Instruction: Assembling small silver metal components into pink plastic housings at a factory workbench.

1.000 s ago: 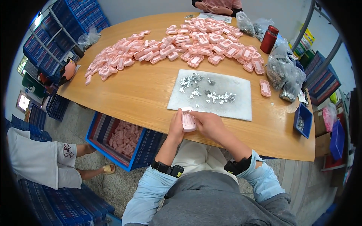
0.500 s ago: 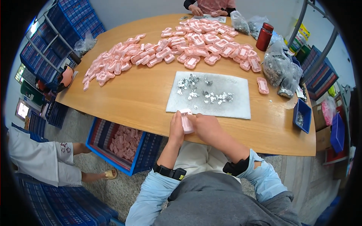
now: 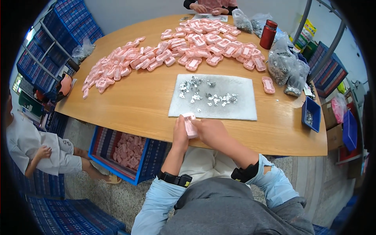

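Note:
Just off the near table edge, my left hand (image 3: 180, 134) is closed around a pale pink plastic case (image 3: 191, 126), tilted with its hollow side facing up. My right hand (image 3: 212, 131) curls over the case's right side, fingertips pressed into the hollow; whatever small piece they hold is hidden. Beyond both hands lies a white foam mat (image 3: 219, 112), with small silvery metal pieces (image 3: 223, 99) scattered in loose clusters on it.
Pink cases (image 3: 129, 58) are heaped across the far table. A single case (image 3: 268, 85), bags of metal parts (image 3: 280, 66), a red bottle (image 3: 268, 34) and a blue bin (image 3: 311, 113) stand right. A blue crate (image 3: 144, 160) holds more cases. Another person (image 3: 47, 145) stands left; one sits opposite.
My hands stay on the pink case, fingertips still in its hollow. The view has shifted slightly. At left, the standing person has come further into view, a hand now showing.

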Demonstrator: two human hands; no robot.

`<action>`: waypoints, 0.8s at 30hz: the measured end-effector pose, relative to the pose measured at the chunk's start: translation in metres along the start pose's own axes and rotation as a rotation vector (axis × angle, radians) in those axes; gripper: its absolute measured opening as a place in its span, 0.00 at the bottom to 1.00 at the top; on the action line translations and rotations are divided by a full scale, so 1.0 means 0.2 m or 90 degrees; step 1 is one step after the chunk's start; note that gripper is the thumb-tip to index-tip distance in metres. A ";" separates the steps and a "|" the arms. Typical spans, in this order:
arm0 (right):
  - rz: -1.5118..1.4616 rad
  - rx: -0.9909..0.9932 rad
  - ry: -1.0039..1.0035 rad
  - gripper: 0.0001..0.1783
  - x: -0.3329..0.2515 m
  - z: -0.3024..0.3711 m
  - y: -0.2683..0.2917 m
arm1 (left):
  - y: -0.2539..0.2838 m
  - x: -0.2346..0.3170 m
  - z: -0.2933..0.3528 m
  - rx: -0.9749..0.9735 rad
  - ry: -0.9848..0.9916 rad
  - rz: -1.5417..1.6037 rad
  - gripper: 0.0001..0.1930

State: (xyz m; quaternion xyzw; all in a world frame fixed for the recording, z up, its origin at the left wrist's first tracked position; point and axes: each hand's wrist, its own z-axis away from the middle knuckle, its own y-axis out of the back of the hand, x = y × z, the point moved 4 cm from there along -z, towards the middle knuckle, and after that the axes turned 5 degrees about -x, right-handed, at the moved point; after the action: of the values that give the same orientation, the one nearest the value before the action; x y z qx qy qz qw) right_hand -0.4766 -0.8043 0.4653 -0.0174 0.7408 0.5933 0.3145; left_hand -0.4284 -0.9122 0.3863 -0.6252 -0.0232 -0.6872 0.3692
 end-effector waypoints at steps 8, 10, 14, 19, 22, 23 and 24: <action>-0.017 0.044 0.013 0.09 -0.01 -0.02 -0.04 | 0.02 -0.02 -0.02 -0.003 -0.011 0.010 0.18; -0.016 0.051 0.019 0.10 -0.02 -0.02 -0.05 | 0.02 -0.02 -0.01 0.002 -0.017 0.006 0.18; 0.005 0.044 0.019 0.10 -0.01 -0.03 -0.06 | 0.01 0.00 0.01 -0.014 -0.015 0.000 0.18; 0.015 0.028 0.016 0.10 0.00 -0.05 -0.05 | 0.00 0.00 0.00 -0.008 0.014 -0.003 0.18; -0.107 0.092 0.031 0.13 0.03 -0.04 -0.02 | 0.01 0.00 -0.01 -0.014 -0.012 0.001 0.18; -0.194 0.076 -0.059 0.14 0.06 -0.03 -0.01 | 0.01 0.00 0.00 -0.008 -0.012 0.009 0.17; -0.281 0.057 -0.150 0.15 0.09 -0.01 0.00 | 0.02 0.00 0.01 -0.001 -0.010 0.017 0.17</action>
State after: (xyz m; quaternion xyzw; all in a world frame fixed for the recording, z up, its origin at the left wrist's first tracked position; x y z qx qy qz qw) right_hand -0.4915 -0.8005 0.4573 -0.0954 0.7031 0.4746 0.5208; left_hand -0.4254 -0.9131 0.3845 -0.6310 -0.0175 -0.6773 0.3778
